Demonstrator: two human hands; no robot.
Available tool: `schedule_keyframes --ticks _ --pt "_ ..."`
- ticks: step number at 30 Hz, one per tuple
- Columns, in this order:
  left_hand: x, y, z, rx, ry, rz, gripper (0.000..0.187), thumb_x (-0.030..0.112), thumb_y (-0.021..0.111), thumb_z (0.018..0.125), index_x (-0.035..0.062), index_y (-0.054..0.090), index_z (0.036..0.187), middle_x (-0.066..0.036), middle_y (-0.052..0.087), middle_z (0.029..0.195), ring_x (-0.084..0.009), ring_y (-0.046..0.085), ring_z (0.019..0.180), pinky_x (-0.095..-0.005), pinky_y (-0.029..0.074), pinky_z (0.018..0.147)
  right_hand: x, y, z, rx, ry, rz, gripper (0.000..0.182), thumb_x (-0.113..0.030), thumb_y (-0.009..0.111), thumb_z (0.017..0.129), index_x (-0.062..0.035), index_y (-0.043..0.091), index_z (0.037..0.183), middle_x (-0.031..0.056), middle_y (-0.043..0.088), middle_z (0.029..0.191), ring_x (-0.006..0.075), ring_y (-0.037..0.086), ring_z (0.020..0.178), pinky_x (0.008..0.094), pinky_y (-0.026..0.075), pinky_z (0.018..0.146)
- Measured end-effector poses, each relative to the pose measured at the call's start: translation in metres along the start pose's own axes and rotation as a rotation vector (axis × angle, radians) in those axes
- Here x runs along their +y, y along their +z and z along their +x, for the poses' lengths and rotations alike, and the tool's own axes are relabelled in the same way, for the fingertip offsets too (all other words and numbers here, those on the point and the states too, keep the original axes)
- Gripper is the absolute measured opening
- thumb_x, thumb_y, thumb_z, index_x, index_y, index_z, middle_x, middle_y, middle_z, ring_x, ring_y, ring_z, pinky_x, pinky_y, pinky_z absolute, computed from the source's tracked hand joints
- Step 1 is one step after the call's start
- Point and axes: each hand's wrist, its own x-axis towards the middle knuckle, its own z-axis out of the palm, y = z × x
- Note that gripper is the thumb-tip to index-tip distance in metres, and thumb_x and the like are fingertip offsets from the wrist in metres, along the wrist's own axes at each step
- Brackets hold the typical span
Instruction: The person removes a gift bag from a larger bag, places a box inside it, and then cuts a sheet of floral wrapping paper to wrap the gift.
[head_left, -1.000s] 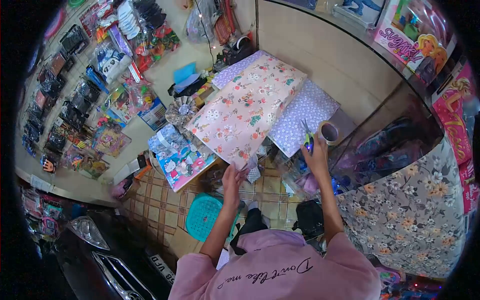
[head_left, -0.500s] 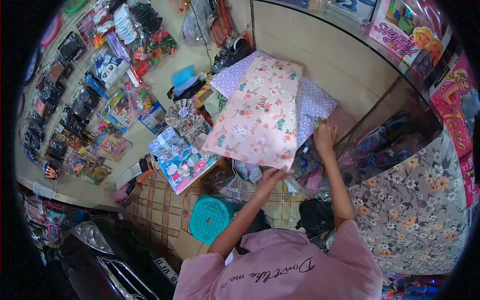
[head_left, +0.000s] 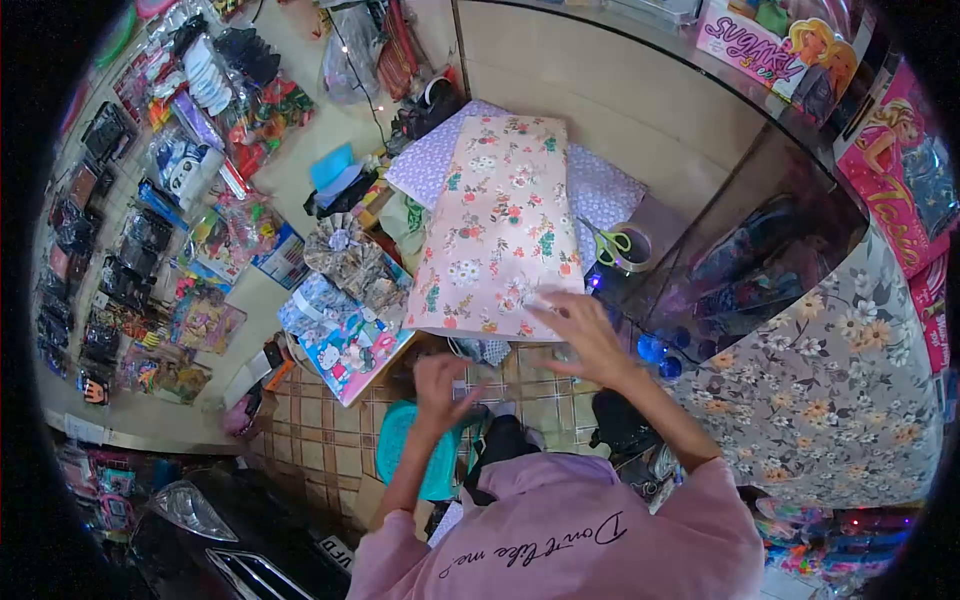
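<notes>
Item: one pink floral wrapped parcel (head_left: 497, 225), lying lengthwise on one lilac dotted sheet (head_left: 600, 185) spread over the counter (head_left: 650, 110).

Containers: one tape roll (head_left: 632, 249) at the sheet's right edge, with one pair of green-handled scissors (head_left: 608, 241) resting across it. One teal stool (head_left: 412, 447) on the tiled floor below.

Hands: right hand (head_left: 582, 332), fingers spread and empty, fingertips at the parcel's near edge; contact looks likely but is blurred. Left hand (head_left: 437, 385), fingers loosely curled, apparently holding nothing, below the parcel over the stool.

Change: half a second ago the right hand was at the scissors and the left held the parcel's near edge; now the scissors lie released and the parcel lies flat.

Nearby: one cartoon-print gift box (head_left: 352, 335), left of the parcel.
</notes>
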Motion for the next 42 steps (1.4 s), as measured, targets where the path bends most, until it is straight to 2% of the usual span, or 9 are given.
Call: schedule_keyframes --ticks 3,6,9,15,24,31,36,39,42 --pt "-0.029 -0.013 0.018 0.149 0.168 0.195 0.061 0.025 0.075 0.069 0.0088 0.047 0.121 -0.011 0.044 0.128 -0.0329 0.041 0.12 -0.0487 0.027 0.101 -0.007 0.019 -0.003 -0.159 -0.026 -0.138 0.077 -0.025 0.069 0.072 -0.0135 0.032 0.138 0.0121 0.034 0.139 0.0268 0.028 0.132 0.044 0.024 0.107" --pt "-0.059 -0.026 0.049 -0.198 0.156 0.372 0.061 0.025 0.069 0.074 0.0103 0.044 0.128 -0.008 0.039 0.137 -0.0302 0.034 0.128 -0.0511 0.018 0.107 0.017 0.037 -0.004 -0.163 -0.104 -0.39 0.067 -0.017 0.064 0.075 -0.0121 0.036 0.136 0.0096 0.033 0.141 0.0226 0.031 0.131 0.0422 0.027 0.107" --pt "-0.092 -0.024 0.049 -0.338 0.347 0.497 0.061 0.024 0.063 0.078 0.0123 0.04 0.133 -0.002 0.035 0.142 -0.0247 0.032 0.131 -0.0519 0.018 0.107 0.042 0.044 -0.021 -0.155 -0.199 -0.346 0.061 -0.01 0.06 0.075 -0.0111 0.041 0.133 0.0078 0.039 0.139 0.0197 0.038 0.128 0.0393 0.032 0.106" --pt "-0.106 -0.03 0.046 -0.491 0.452 0.409 0.051 0.013 0.056 0.08 0.0121 0.046 0.13 -0.002 0.044 0.136 -0.0199 0.039 0.127 -0.0445 0.025 0.107 0.048 0.035 -0.033 -0.093 -0.193 -0.265 0.05 -0.009 0.051 0.076 -0.0088 0.048 0.126 0.0078 0.049 0.13 0.02 0.047 0.12 0.0372 0.035 0.105" --pt "-0.116 -0.04 0.049 -0.343 0.525 0.194 0.043 0.01 0.052 0.076 0.0083 0.057 0.118 -0.005 0.057 0.122 -0.0201 0.054 0.113 -0.0363 0.044 0.094 0.047 0.02 -0.042 -0.13 -0.07 -0.253 0.045 -0.009 0.057 0.073 -0.0092 0.055 0.118 0.0076 0.053 0.126 0.0195 0.052 0.115 0.0392 0.035 0.104" --pt "-0.114 -0.033 0.045 -0.235 0.499 0.102 0.036 0.006 0.055 0.073 0.0066 0.063 0.108 -0.006 0.06 0.116 -0.0205 0.057 0.108 -0.0352 0.046 0.091 -0.011 0.054 -0.012 -0.093 0.038 -0.308 0.049 -0.017 0.06 0.076 -0.0125 0.051 0.123 0.0074 0.052 0.121 0.0217 0.045 0.118 0.041 0.033 0.1" --pt "-0.112 -0.026 0.044 -0.155 0.48 0.044 0.033 0.004 0.058 0.071 0.0078 0.066 0.103 -0.004 0.062 0.113 -0.0183 0.058 0.104 -0.0349 0.046 0.088 -0.032 0.123 0.031 -0.016 -0.055 -0.24 0.042 -0.012 0.057 0.071 -0.0079 0.055 0.113 0.0067 0.053 0.105 0.0226 0.051 0.104 0.0396 0.038 0.091" --pt "-0.113 -0.025 0.04 -0.144 0.439 0.06 0.027 0.008 0.061 0.07 0.0082 0.068 0.097 -0.006 0.063 0.106 -0.0238 0.061 0.096 -0.0388 0.044 0.089 -0.034 0.132 0.042 0.073 -0.136 -0.257 0.036 -0.01 0.055 0.071 -0.0065 0.056 0.106 0.0063 0.053 0.101 0.0212 0.052 0.098 0.0377 0.04 0.087" --pt "-0.114 -0.024 0.034 -0.054 0.372 0.055 0.032 0.013 0.067 0.071 0.0091 0.065 0.102 -0.008 0.06 0.102 -0.0251 0.059 0.094 -0.0352 0.043 0.087 -0.027 0.14 0.041 0.11 -0.175 -0.197 0.032 -0.01 0.055 0.071 -0.0062 0.059 0.102 0.006 0.054 0.097 0.0205 0.053 0.094 0.0355 0.042 0.083"
